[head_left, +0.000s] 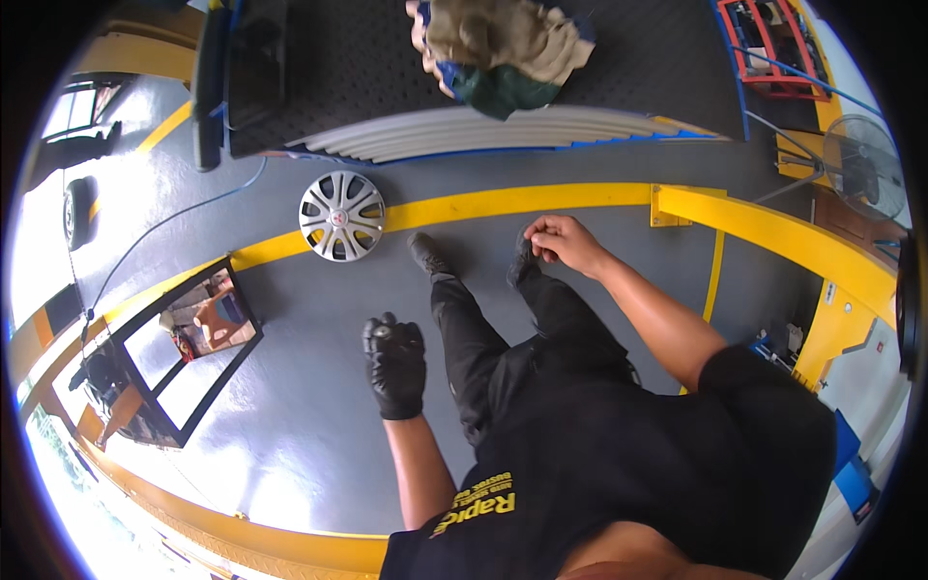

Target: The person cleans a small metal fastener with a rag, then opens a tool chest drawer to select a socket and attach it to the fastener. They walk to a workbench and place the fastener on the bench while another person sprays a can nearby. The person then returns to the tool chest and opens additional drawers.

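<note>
My left hand (394,365) wears a black glove and is raised over the grey floor, its fingers curled in. Whether anything lies inside them is hidden. My right hand (568,244) is bare, held out in front of me above my right shoe (522,268). Its fingers are bent and pressed together; I cannot make out anything between them. A silver wheel cover (367,211) with several spokes is on the floor beyond my left hand, close to my left shoe (428,253). Neither hand touches it.
Ahead is a bench (338,72) with a dark top and light ridged front, bearing a crumpled beige and green cloth (503,43). A yellow beam (773,218) and a fan (863,166) stand right. At left are a black-framed panel (193,338) and a blue hose (159,224).
</note>
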